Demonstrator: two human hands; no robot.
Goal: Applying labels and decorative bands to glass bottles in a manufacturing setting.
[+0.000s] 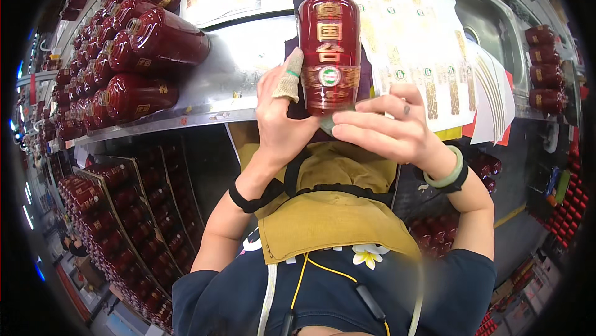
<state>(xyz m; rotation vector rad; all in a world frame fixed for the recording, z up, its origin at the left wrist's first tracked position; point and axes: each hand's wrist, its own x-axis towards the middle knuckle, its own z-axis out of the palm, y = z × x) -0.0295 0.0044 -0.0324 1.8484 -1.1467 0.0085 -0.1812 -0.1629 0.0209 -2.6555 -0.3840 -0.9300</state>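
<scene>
Both hands [397,126] are gripping a dark-red cylindrical glass bottle [329,31] at twelve o'clock; the silver metal worktop [245,59] is carrying red bottles [171,39] at ten; a grey metal sink [496,28] is occupying two.

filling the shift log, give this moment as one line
gold-lettered red bottle: neck away from person; left hand: bottle's left side; right hand: bottle's base; gold-patterned sheets: bottle's right

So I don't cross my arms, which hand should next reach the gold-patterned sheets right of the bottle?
Probably your right hand: it's nearer those sheets; your left hand is left of the bottle.
</scene>
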